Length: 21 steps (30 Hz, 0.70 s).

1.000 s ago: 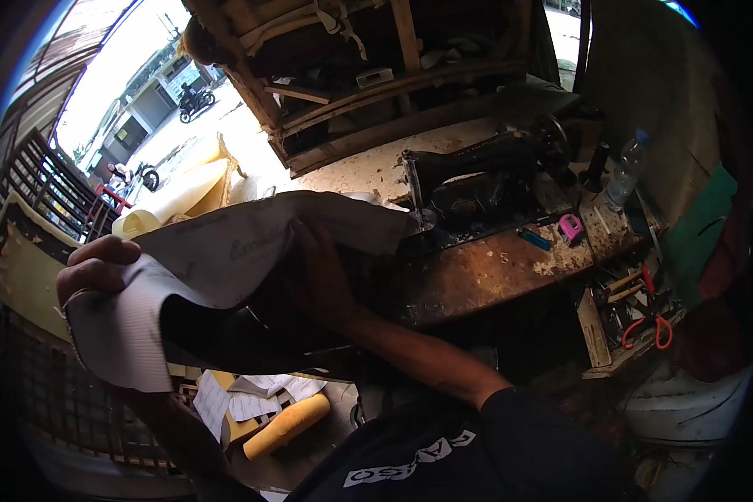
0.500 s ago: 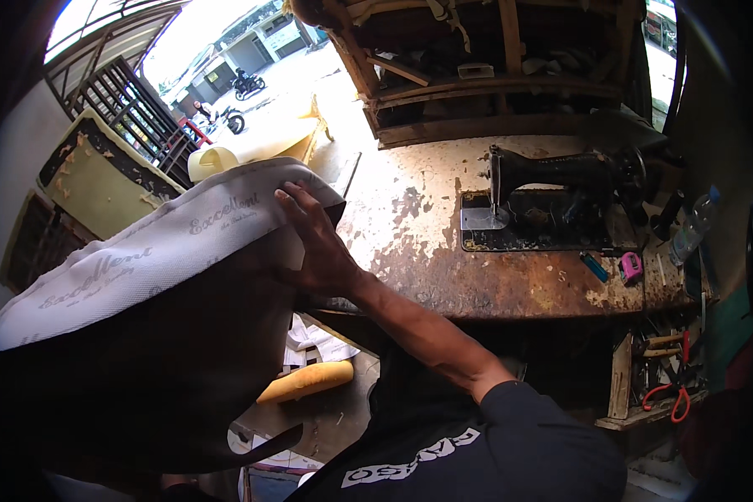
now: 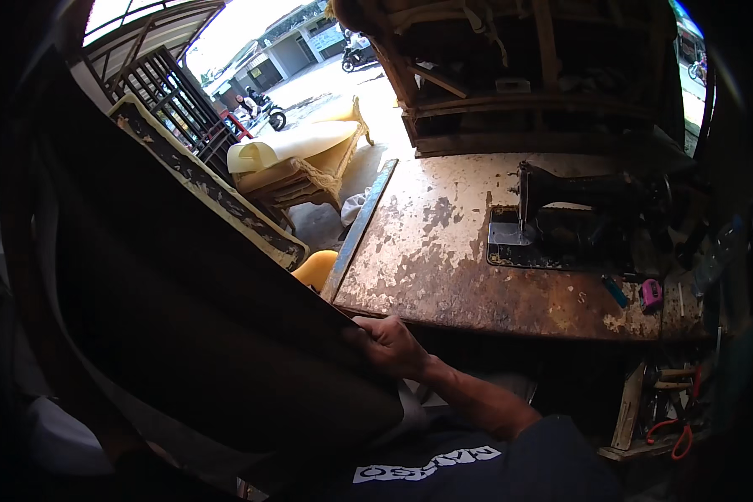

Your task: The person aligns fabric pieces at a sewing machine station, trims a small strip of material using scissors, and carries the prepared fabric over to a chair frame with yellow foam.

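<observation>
Evidently the right hand [image 3: 391,345] has firm hold of the sheet: from my remote seat I see its fingers curled closed over the near-right edge of a broad dark sheet of upholstery material [image 3: 201,293]. That sheet spreads leftward from the hand and up past it, its face smooth; gripping it by the margin probably keeps it stretched out rather than crumpled. The left hand I cannot make out, so I cannot tell how open it is or whether it holds anything.

Just beyond the right hand lies the front edge of the worn sewing table [image 3: 443,251]; whether the sheet touches it, I can't tell. Farther off, ahead and right of that hand, the black sewing machine [image 3: 590,191] stands upright. Nearer the table's front, right of the hand, sits a pink tape measure [image 3: 651,293], and lower down red-handled pliers or scissors [image 3: 682,439], both presumably parked within reach.
</observation>
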Motion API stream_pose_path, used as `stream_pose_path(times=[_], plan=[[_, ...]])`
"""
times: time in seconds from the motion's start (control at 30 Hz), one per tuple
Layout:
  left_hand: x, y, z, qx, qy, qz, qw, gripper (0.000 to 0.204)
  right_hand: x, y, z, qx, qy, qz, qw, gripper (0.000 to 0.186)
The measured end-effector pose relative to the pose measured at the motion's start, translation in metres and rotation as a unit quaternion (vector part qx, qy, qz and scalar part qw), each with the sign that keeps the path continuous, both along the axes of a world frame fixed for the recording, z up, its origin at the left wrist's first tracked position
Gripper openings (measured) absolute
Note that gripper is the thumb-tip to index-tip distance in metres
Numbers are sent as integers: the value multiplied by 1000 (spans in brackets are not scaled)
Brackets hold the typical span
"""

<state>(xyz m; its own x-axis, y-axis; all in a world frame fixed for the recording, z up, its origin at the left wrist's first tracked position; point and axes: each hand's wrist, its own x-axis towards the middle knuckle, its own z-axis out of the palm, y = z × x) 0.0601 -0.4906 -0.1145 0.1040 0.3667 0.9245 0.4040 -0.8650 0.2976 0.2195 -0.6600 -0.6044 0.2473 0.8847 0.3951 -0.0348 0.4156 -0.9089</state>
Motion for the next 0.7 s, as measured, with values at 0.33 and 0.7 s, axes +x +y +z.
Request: stream_pose_path(times=[0.33, 0.7], plan=[[336, 169, -314, -156, 360, -142, 909, 59, -14, -118, -109, -140, 386, -170, 896, 48], [384, 16, -592, -155, 514, -182, 824, 53, 82, -252, -21, -298, -50, -309, 902, 32]])
